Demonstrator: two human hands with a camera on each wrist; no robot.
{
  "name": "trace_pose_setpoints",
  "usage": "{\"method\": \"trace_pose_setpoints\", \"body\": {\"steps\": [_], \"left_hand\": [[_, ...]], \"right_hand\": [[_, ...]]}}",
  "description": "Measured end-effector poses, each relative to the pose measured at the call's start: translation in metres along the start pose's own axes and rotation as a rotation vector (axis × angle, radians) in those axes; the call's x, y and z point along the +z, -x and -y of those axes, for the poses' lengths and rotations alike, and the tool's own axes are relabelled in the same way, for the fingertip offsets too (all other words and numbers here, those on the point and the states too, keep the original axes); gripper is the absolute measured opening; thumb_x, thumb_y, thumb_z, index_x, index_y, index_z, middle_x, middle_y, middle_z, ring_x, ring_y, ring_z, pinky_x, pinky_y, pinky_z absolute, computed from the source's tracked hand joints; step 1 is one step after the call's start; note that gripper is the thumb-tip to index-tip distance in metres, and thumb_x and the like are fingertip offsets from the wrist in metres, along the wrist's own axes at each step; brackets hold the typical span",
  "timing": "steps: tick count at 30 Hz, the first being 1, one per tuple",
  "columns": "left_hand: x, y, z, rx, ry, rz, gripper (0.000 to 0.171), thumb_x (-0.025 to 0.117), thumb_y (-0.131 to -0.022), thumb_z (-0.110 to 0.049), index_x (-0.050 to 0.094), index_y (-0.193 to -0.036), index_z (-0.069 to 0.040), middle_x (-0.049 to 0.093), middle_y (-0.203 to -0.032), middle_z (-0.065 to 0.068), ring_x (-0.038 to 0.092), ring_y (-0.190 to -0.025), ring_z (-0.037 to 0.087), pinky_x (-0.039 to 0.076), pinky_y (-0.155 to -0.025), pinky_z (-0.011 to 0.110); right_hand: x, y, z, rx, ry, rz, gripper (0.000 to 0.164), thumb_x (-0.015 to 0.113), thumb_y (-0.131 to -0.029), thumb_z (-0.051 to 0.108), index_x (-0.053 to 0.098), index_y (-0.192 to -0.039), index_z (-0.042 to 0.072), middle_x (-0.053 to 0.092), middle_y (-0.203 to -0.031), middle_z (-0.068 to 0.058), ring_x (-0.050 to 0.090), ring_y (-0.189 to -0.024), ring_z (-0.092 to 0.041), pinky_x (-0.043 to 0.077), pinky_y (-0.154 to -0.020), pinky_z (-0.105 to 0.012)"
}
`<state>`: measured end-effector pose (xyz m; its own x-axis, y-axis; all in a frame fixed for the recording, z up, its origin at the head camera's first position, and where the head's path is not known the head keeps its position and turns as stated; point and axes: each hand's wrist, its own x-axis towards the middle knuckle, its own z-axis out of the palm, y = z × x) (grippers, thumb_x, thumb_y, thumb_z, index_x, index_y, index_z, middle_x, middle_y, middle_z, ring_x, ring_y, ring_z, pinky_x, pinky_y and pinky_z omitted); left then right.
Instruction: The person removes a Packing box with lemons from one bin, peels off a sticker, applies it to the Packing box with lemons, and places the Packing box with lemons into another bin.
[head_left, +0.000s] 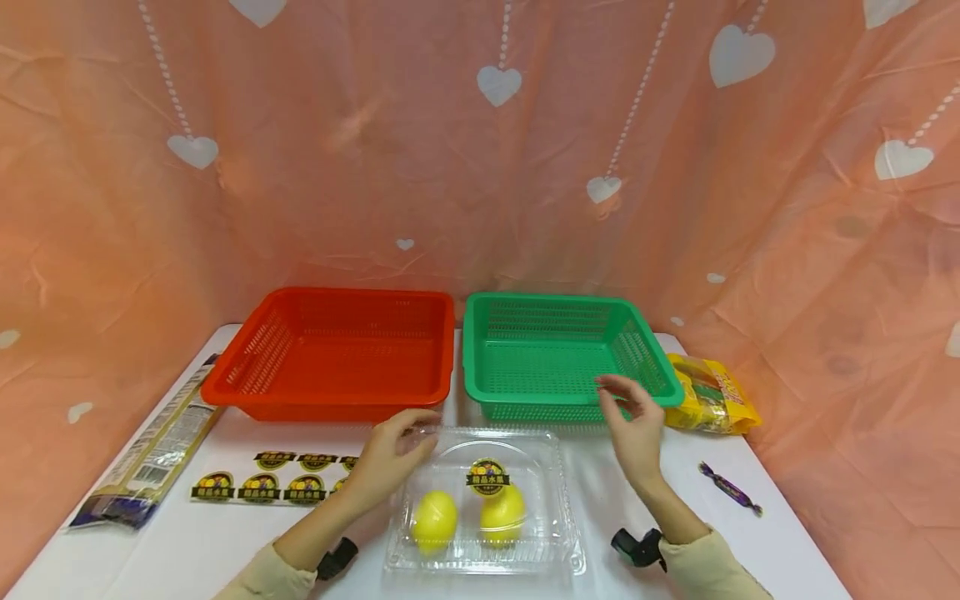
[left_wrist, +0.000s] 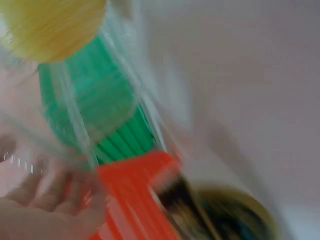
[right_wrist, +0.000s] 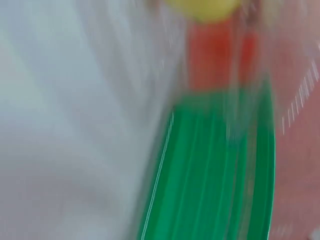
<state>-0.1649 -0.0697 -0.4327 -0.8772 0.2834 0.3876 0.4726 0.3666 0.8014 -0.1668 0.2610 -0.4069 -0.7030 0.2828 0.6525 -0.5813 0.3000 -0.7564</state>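
Note:
A clear plastic clamshell box (head_left: 536, 533) lies at the front middle of the table with its lid down. Inside are two yellow lemon-like fruits, the left one (head_left: 434, 521) and the right one (head_left: 502, 515). A round black-and-gold fruit label (head_left: 487, 477) sits on the lid. My left hand (head_left: 390, 462) is at the box's far left corner, fingers loosely bent; the left wrist view is blurred, so I cannot tell whether they touch it. Off the box to the right, my right hand (head_left: 633, 429) hangs in the air before the green basket, holding nothing.
Behind the box stand a red basket (head_left: 330, 410) and a green basket (head_left: 570, 400). A label sheet (head_left: 247, 490) and a long gold packet (head_left: 153, 454) lie left. Right are a yellow bag (head_left: 712, 396) and a purple-wrapped candy (head_left: 730, 489).

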Motion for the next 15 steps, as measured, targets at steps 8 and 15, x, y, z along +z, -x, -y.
{"method": "trace_pose_setpoints", "body": {"steps": [8,15], "left_hand": [[-0.026,0.039,-0.007,-0.403,0.16,0.173,0.079,0.072,-0.092,-0.025,0.027,-0.153,-0.003,0.051,-0.126,0.021,0.06,-0.076,0.021,0.057,-0.058,0.034],[-0.022,0.057,-0.012,-0.49,0.337,0.295,0.096,0.073,-0.089,-0.019,0.007,-0.157,0.001,0.044,-0.121,0.022,0.058,-0.069,0.022,0.056,-0.054,0.035]], "right_hand": [[-0.047,-0.012,-0.008,0.654,-0.225,-0.445,0.059,0.063,-0.095,0.002,0.03,-0.142,0.017,0.029,-0.124,-0.002,0.046,-0.098,-0.008,0.049,-0.075,-0.014],[-0.032,-0.007,-0.007,0.763,-0.694,-0.463,0.073,0.057,-0.095,-0.005,0.011,-0.141,0.026,0.037,-0.119,-0.011,0.063,-0.085,-0.013,0.059,-0.075,-0.029]]}}
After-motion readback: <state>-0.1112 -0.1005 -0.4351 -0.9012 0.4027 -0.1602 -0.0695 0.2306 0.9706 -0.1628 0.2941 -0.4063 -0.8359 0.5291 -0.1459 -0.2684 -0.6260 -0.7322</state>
